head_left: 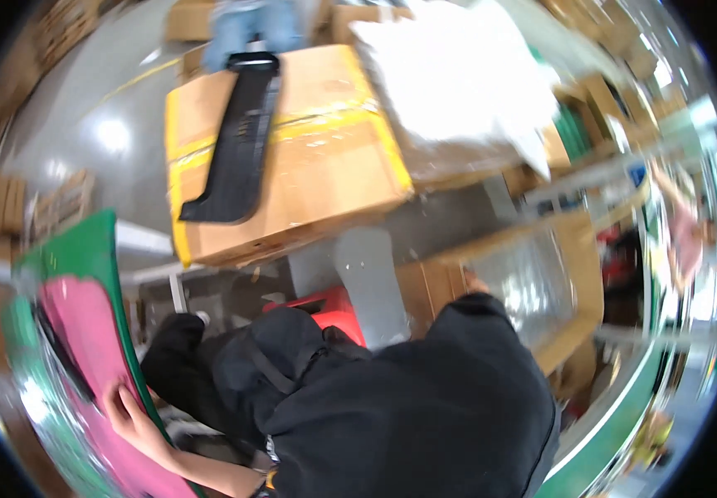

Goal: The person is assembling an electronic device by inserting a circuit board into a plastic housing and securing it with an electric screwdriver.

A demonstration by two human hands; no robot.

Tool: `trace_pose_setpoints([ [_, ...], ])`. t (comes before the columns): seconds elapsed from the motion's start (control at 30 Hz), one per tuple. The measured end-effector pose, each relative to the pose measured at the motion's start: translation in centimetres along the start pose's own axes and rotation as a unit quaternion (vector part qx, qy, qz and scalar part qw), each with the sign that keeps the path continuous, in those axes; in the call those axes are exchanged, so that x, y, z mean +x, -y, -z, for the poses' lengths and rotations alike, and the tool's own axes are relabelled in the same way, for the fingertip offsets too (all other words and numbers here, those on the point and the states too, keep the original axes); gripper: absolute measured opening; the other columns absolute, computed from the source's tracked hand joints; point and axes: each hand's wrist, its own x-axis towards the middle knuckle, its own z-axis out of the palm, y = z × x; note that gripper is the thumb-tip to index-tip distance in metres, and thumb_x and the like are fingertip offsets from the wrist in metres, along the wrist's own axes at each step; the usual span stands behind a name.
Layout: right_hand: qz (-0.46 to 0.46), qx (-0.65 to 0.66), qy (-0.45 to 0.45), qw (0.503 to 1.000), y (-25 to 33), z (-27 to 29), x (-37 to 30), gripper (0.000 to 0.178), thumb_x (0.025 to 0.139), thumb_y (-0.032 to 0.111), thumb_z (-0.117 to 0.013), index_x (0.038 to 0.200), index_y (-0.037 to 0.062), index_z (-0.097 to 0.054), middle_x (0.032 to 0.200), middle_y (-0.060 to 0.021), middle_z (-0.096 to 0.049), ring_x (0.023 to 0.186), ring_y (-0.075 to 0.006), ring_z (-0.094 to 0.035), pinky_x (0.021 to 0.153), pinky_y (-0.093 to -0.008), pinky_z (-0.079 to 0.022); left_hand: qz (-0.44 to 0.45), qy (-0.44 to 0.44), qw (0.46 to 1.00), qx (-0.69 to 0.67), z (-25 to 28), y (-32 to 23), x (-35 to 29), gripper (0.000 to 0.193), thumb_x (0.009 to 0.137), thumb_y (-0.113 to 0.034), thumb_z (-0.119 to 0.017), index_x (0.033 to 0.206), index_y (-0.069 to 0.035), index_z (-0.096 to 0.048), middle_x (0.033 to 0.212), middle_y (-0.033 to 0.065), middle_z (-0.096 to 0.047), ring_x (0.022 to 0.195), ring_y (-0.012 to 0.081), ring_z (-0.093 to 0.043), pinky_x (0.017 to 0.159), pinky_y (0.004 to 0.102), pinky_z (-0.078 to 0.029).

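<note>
My left hand (133,423) lies on a pink mat (93,332) over a green worktop at the lower left. Its fingers are stretched out and apart, and nothing shows in them. Just beyond them on the mat is a long, thin dark piece (61,353), slightly blurred. My right arm reaches forward in a black sleeve. Only a bit of my right hand (475,283) shows past the cuff, at the edge of an open carton (584,278) with clear plastic film (529,278) inside. The sleeve hides its fingers.
Ahead stands a taped carton (325,183) with a long black plastic panel (241,145) on top. White packing sheets (458,75) cover another box to its right. A red stool or bin (338,311) sits below. People work at the far right; someone in jeans (255,29) stands opposite.
</note>
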Motion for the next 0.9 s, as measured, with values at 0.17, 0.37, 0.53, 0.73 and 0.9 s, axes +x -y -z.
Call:
trace_pose_setpoints([
  [0.17, -0.022, -0.017, -0.144, 0.989, 5.1, 11.8, 1.8, 0.055, 0.087, 0.046, -0.048, 0.132, 0.014, -0.053, 0.146, -0.023, -0.03, 0.129, -0.0496, -0.034, 0.102, -0.0606, -0.033, -0.045, -0.028, 0.998, 0.045, 0.9, -2.0, 0.2, 0.016, 0.087, 0.002, -0.055, 0.103, 0.001, -0.059, 0.102, 0.0125, -0.06, 0.1, 0.0226, -0.057, 0.092, 0.0318, -0.042],
  [0.37, -0.139, 0.073, -0.297, 0.942, 3.1, 23.7, -1.9, 0.053, 0.086, 0.043, -0.049, 0.128, 0.0111, -0.056, 0.137, -0.0224, -0.042, 0.126, -0.0452, -0.041, 0.102, -0.0567, -0.035, -0.047, -0.06, 0.996, 0.046, 0.9, -2.8, 0.1, 0.015, 0.081, 0.004, -0.059, 0.095, 0.002, -0.06, 0.097, 0.0152, -0.06, 0.099, 0.0286, -0.058, 0.091, 0.0351, -0.043],
  [0.53, -0.249, 0.209, -0.383, 0.865, 11.0, 27.9, -4.2, 0.051, 0.086, 0.04, -0.049, 0.124, 0.0087, -0.059, 0.13, -0.0219, -0.053, 0.123, -0.0416, -0.047, 0.102, -0.0535, -0.037, -0.016, -0.093, 0.995, -0.017, 0.6, -2.4, 0.4, 0.012, 0.077, 0.005, -0.061, 0.088, 0.001, -0.062, 0.091, 0.0138, -0.062, 0.094, 0.028, -0.061, 0.085, 0.0359, -0.047],
  [0.73, 0.245, 0.252, -0.468, 0.811, 40.1, 30.8, 6.3, 0.026, 0.079, 0.018, -0.044, 0.084, 0.002, -0.064, 0.078, -0.0162, -0.065, 0.073, -0.0302, -0.06, 0.073, -0.0425, -0.047, -0.046, -0.137, 0.989, -0.04, 0.6, -3.0, 0.3, 0.018, 0.074, 0.004, -0.065, 0.091, 0.001, -0.063, 0.092, 0.0139, -0.063, 0.087, 0.029, -0.062, 0.077, 0.0351, -0.049],
  [0.9, 0.394, 0.084, -0.302, 0.864, 67.2, 27.1, 1.3, 0.063, 0.09, 0.058, -0.046, 0.091, -0.0028, -0.065, 0.076, -0.0179, -0.068, 0.075, -0.034, -0.067, 0.074, -0.0454, -0.05, -0.044, -0.231, 0.971, -0.033, 5.2, -3.0, -3.1, 0.019, 0.072, 0.005, -0.065, 0.091, 0.002, -0.063, 0.089, 0.0145, -0.063, 0.082, 0.0293, -0.062, 0.075, 0.036, -0.05],
])
